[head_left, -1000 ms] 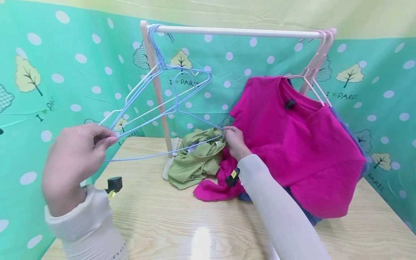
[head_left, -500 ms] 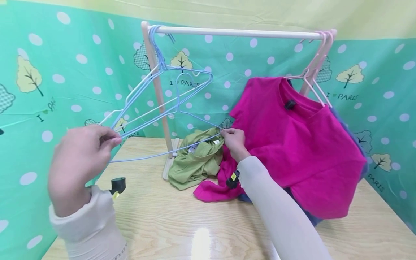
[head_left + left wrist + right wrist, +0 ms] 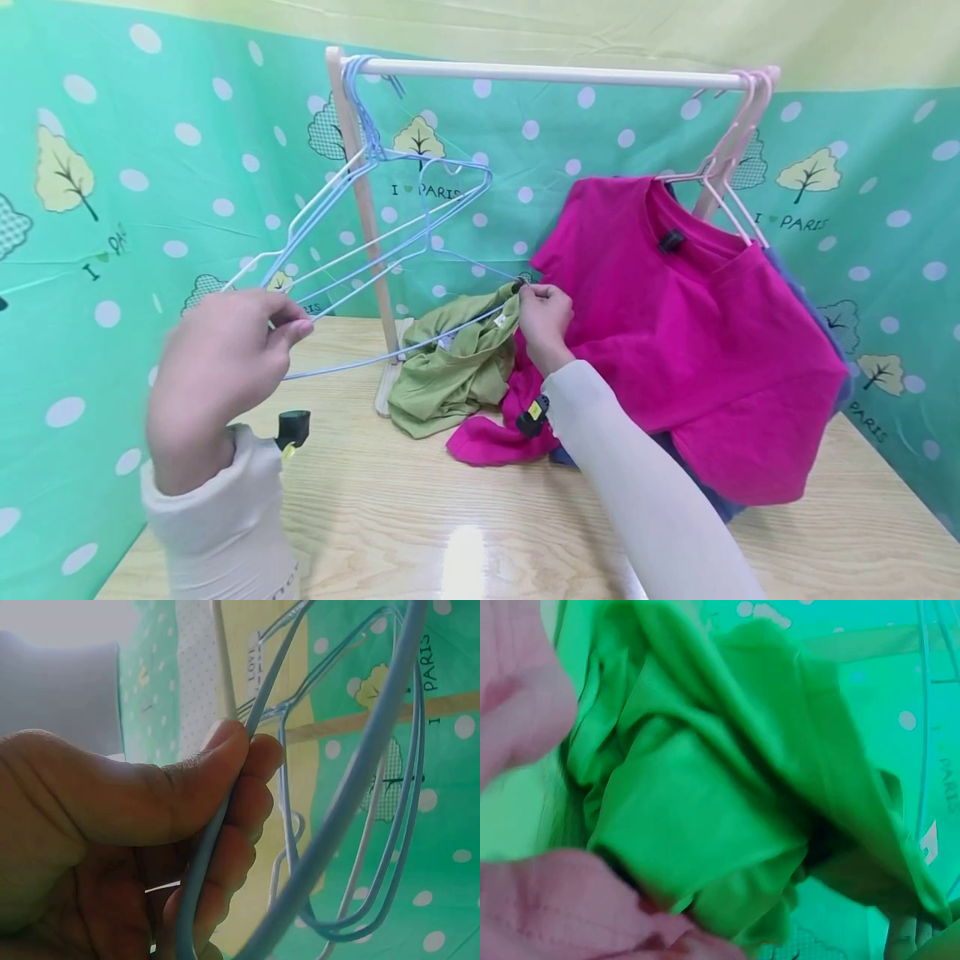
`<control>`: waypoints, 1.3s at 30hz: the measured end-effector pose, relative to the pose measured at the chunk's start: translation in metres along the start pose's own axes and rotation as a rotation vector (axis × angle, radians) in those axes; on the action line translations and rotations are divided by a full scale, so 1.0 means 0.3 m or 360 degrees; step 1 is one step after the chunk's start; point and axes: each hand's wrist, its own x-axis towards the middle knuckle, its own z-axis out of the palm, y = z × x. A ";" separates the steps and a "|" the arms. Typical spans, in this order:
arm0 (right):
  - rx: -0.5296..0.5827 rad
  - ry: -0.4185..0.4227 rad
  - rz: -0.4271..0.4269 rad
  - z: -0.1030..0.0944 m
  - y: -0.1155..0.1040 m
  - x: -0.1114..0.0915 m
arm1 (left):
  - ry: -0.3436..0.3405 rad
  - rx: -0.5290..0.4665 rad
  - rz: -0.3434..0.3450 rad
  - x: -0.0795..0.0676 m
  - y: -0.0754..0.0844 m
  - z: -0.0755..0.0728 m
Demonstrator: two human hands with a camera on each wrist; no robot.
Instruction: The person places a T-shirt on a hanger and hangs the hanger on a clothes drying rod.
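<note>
My left hand (image 3: pixel 225 367) grips one end of a blue wire hanger (image 3: pixel 360 362), thumb and curled fingers around the wire (image 3: pixel 259 709) in the left wrist view. The hanger's other end reaches into a crumpled green garment (image 3: pixel 450 396), near its opening. My right hand (image 3: pixel 546 327) pinches the garment's upper edge beside that end. In the right wrist view the green cloth (image 3: pixel 690 810) fills the middle, with fingertips (image 3: pixel 904 937) at the lower right corner. The hanger's tip is hidden by cloth and fingers.
A rack (image 3: pixel 555 72) stands behind. Blue and white hangers (image 3: pixel 360 104) hang at its left, close behind my left hand. A magenta shirt (image 3: pixel 637 283) hangs from a pink hanger (image 3: pixel 727 187) at the right, with a blue garment (image 3: pixel 712 492) behind. All stand over a wooden table (image 3: pixel 390 517).
My left hand has moved right, carrying the blue hanger with it. The hanger's hook has shifted right too. My right hand has risen slightly, lifting the garment's edge.
</note>
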 end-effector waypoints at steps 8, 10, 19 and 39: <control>0.0280 -0.0101 -0.0063 0.015 -0.061 -0.061 | -0.0016 0.0001 0.0017 0.022 0.006 0.025; 0.0337 -0.0126 -0.0101 0.019 -0.070 -0.079 | -0.0006 0.0006 0.0022 0.024 0.005 0.028; 0.0255 -0.0472 -0.0267 -0.001 -0.106 -0.106 | -0.0027 -0.0023 0.0082 0.029 0.006 0.033; -0.0888 -0.0328 -0.1566 -0.109 -0.052 0.065 | 0.0135 -0.0018 0.0051 0.022 -0.020 0.018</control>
